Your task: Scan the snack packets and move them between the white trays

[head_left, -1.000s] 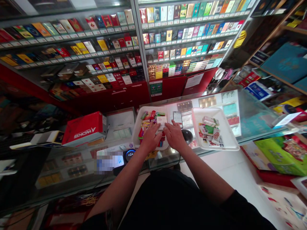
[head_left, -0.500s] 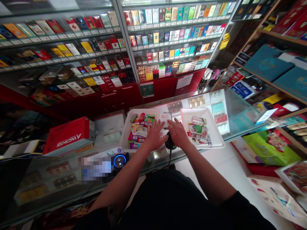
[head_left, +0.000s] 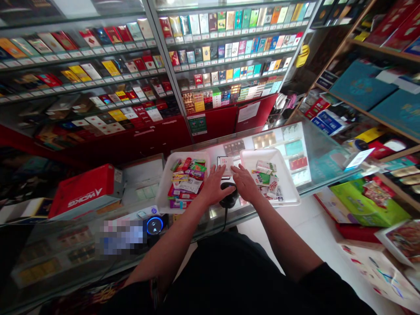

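Between two white trays on the glass counter lies a small pale card-like item with red print and a dark edge. My left hand rests at its left side, fingers spread. On its right side is my right hand, fingers apart, the tips near the item's edge. Neither hand grips anything visible. A black round device with a cable sits just below the hands. The left tray holds a pile of colourful packets; the right tray holds several packets, mostly white and green.
A red box stands on the counter at the left. Nearer me is a round device with a blue ring. Shelves of small packs rise behind the counter. A green box is at the right.
The view has shifted slightly, so counter and shelves appear further left. The black device shows more clearly between my hands, which remain beside the pale item.
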`<state>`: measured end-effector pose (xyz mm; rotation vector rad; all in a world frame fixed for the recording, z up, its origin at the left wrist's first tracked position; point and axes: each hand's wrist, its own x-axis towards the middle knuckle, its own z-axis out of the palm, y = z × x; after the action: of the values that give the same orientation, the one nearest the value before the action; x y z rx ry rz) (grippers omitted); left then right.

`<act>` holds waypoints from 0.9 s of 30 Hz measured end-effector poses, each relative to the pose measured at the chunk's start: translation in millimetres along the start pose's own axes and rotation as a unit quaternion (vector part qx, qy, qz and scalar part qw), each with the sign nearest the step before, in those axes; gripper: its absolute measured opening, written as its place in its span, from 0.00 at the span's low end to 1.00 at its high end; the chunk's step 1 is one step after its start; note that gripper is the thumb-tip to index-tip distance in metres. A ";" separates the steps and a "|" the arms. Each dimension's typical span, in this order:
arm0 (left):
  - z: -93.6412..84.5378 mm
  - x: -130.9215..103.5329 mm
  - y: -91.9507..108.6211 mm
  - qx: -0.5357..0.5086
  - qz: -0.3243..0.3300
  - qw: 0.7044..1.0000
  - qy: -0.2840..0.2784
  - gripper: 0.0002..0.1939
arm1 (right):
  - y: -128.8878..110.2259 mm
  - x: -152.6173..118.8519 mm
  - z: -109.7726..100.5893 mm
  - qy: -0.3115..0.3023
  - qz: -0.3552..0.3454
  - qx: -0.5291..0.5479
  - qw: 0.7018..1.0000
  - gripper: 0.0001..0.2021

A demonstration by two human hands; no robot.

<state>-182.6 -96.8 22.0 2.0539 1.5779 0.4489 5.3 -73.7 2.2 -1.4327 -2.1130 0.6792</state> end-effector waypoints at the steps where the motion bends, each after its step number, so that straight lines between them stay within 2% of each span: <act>1: 0.9 1.6 1.1 0.000 0.000 1.000 -0.001 0.48 | 3.0 0.1 -0.5 -0.002 0.003 0.007 1.000 0.33; 11: 13.5 13.7 2.7 0.009 -0.019 1.000 -0.017 0.48 | 26.0 2.5 3.8 -0.026 0.008 0.042 0.999 0.34; 19: 22.9 14.1 -1.0 -0.002 -0.037 0.999 -0.019 0.49 | 31.8 1.1 6.1 -0.039 0.022 0.062 0.997 0.33; 27: 26.5 15.2 2.9 0.000 -0.052 0.998 -0.024 0.48 | 42.8 3.5 12.4 -0.051 0.016 0.083 0.995 0.36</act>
<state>-161.7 -87.8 1.3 1.9567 1.6470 0.3604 25.7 -58.1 -34.3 -1.3704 -2.0579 0.9353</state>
